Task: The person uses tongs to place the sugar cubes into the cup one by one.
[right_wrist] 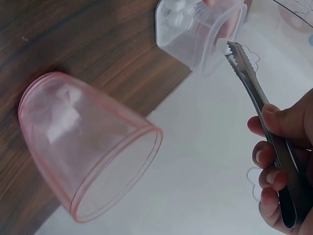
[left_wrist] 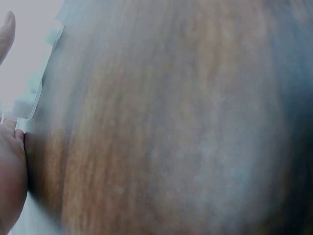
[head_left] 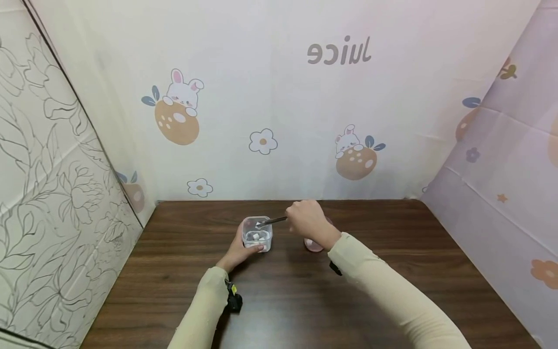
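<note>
My left hand (head_left: 239, 247) grips a clear square plastic container (head_left: 269, 242) from its left side, with the thumb across the front. Several white cubes (head_left: 255, 236) lie inside it. In my right hand (head_left: 308, 219) is a pair of metal tongs (right_wrist: 254, 88), fingers and thumb wrapped about the arms. The serrated tips are over the container's opening, with a small white piece (right_wrist: 222, 45) at them. A translucent pink cup (right_wrist: 93, 142) stands on the table below my right forearm, partly hidden in the head view, with white pieces inside. The left wrist view is blurred and shows the container's edge.
The dark wood table (head_left: 279, 300) runs back to a wall cloth (head_left: 283, 97) printed with rabbits and flowers. Another patterned cloth (head_left: 488, 179) hangs at the right, and a floral panel (head_left: 56, 194) stands at the left.
</note>
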The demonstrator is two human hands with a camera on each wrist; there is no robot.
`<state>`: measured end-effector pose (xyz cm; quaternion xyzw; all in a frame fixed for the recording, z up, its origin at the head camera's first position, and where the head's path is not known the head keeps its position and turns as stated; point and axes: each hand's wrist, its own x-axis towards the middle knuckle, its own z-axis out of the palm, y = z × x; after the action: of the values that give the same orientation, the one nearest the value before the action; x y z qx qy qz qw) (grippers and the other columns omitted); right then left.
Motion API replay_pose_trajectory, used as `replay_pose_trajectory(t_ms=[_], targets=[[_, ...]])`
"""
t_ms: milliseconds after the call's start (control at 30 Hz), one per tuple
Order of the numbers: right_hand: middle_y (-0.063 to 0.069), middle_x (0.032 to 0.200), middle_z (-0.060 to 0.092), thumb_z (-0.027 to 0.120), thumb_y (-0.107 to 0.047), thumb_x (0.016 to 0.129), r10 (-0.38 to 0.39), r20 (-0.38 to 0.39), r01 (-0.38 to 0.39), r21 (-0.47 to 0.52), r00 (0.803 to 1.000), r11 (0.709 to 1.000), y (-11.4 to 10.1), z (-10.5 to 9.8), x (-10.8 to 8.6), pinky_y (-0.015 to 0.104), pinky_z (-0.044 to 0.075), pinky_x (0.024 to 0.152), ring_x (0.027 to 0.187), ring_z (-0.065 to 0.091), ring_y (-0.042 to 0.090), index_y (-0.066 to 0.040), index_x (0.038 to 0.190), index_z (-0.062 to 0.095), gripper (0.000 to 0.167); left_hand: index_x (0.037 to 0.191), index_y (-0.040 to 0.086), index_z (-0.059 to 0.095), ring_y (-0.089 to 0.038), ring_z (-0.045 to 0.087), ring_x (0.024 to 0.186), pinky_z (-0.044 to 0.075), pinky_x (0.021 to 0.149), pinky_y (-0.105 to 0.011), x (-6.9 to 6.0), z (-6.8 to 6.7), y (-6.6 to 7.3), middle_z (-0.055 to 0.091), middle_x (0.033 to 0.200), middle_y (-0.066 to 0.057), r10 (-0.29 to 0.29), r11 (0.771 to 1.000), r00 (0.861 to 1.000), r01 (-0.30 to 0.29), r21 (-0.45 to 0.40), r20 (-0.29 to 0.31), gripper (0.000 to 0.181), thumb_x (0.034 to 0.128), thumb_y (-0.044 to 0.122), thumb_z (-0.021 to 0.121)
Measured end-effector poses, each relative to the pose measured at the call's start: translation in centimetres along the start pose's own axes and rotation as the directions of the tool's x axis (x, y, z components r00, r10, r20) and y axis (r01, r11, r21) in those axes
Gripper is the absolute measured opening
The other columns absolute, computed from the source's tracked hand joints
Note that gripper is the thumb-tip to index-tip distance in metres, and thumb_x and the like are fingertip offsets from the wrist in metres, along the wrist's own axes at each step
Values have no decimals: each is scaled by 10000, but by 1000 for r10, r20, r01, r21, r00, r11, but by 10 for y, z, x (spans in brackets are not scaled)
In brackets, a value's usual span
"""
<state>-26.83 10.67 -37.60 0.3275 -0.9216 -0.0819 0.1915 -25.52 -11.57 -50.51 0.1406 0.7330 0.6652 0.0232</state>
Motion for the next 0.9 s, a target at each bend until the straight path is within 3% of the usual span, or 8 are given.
replay_pose_trajectory(t_ms=[233,500,600,800,900], targets=[[-79,475,297,700,-146,764,28,-14,-27,22,1000,999,11,-5,-8,260,237,355,464,225,96,-201,527,497,317,1485,-53,121,-473,336,1252,250,1044,-542,2,-1,-3,295,1424,-338,-21,1000,1000,21,15,4,948,768,-40,740],[-58,493,442,731,-193,769,72,-4,-72,29,997,997,22,-15,-18,324,317,340,435,310,123,-197,643,675,138,1473,-67,143,-486,334,1246,258,1035,-551,1,0,-5,265,1439,-347,1,1000,1000,-1,22,-9,931,759,-49,741],[-47,549,553,725,-214,777,83,1,-83,32,997,996,27,-18,-23,319,334,346,428,344,125,-198,753,750,38,1473,-72,145,-494,311,1264,243,1043,-552,-1,1,-2,245,1453,-345,-2,1000,1000,2,24,-11,924,764,-51,736],[-20,709,686,648,-103,710,117,14,-117,31,993,993,39,-22,-30,314,344,364,443,390,135,-215,879,785,245,1464,-80,166,-491,319,1263,236,1053,-547,1,1,-4,255,1453,-337,18,1000,999,-17,23,-30,922,749,-60,748],[-12,707,683,661,-93,719,122,3,-122,25,992,992,44,-23,-35,315,342,364,447,396,128,-207,870,785,227,1466,-77,165,-491,318,1264,231,1056,-548,2,2,-5,249,1457,-337,18,1000,999,-17,9,-28,927,746,-64,749]])
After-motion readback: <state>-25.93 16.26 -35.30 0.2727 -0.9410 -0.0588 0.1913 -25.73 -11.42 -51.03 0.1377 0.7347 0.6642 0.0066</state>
